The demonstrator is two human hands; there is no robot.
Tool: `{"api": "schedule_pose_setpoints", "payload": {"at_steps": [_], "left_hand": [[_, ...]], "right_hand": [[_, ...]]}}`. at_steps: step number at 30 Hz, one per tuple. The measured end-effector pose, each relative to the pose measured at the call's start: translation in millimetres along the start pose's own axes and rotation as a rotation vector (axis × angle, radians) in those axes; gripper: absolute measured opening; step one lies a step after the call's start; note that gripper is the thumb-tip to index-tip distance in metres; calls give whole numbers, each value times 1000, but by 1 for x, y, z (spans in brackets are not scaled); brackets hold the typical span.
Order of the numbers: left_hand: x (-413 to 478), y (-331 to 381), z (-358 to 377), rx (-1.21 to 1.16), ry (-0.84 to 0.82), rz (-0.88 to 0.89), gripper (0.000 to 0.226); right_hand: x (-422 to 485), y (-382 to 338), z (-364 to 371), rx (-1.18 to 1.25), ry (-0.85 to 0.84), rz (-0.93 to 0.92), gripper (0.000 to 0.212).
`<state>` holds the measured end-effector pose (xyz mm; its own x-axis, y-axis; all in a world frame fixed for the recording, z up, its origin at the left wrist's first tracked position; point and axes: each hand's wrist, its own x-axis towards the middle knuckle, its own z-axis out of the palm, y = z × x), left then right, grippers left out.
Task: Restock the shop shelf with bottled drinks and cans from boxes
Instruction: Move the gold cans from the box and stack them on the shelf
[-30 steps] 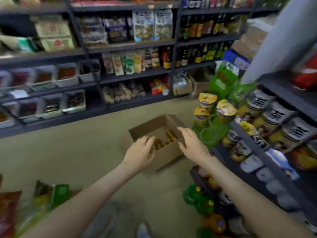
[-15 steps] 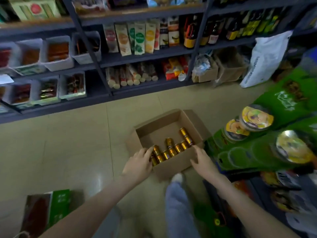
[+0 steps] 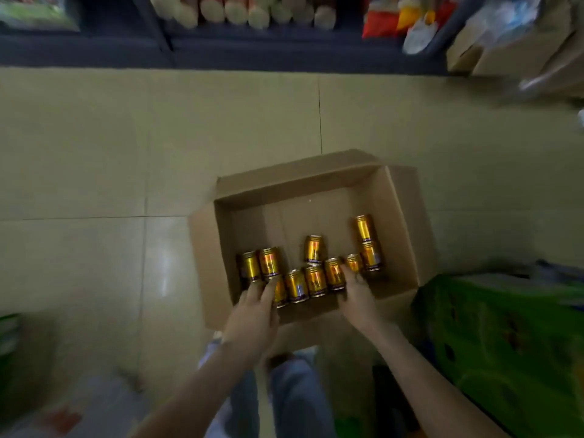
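An open cardboard box (image 3: 300,180) sits on the tiled floor below me. Several gold cans (image 3: 313,249) stand in it, most of them in a row along its near wall. My left hand (image 3: 254,314) reaches over the near wall, and its straight fingers touch the cans at the left end of the row. My right hand (image 3: 358,298) reaches in beside it, with its fingertips against the small cans right of the row's middle. Neither hand has lifted a can.
A green carton (image 3: 505,336) stands close to the right of the box. The dark bottom shelf (image 3: 284,55) with rolled packs runs along the top of the view. Another cardboard box (image 3: 512,49) sits at the top right. My legs in jeans (image 3: 294,396) are below the box.
The view has tilted down and closer to the box. Both hands moved from its near rim into the box, onto the cans.
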<state>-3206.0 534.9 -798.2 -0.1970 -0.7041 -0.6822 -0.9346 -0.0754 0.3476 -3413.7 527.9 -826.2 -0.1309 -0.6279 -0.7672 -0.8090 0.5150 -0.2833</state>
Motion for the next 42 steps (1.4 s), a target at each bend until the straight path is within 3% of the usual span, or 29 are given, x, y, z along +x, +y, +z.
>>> {"api": "schedule_pose_setpoints", "payload": {"at_steps": [4,6,9,13,21,26,29,34,36,40,42], "left_hand": [[124,-12,84,-3,-40,60,56],[171,-6,120,9,-76,94,58],[229,-3,170,43,-97,147,65],[274,-4,208,46,-66,155,66],[311,9,210,-154,-65,138,73],[312,-15,194,-83,42,80,77],[313,-32,183,-122,83,-19,79],[316,-30,180,-177,76,-32,71],[317,-25,185,-209,99,-45,70],[321,-14,191,-273,127,-66,71],[325,-6,189,-310,127,-50,72]], "right_hand": [[124,40,61,-40,21,62,68],[162,67,90,-151,-52,109,75],[190,100,122,-352,-193,87,91],[204,114,138,-456,-112,15,102],[226,111,130,-533,-56,-139,111],[228,108,129,-440,-17,-158,111],[237,100,124,-389,-8,-139,103],[245,96,118,-230,0,-114,91],[250,98,104,-163,58,-78,84],[277,105,71,-207,431,72,88],[295,111,62,-178,460,226,95]]}}
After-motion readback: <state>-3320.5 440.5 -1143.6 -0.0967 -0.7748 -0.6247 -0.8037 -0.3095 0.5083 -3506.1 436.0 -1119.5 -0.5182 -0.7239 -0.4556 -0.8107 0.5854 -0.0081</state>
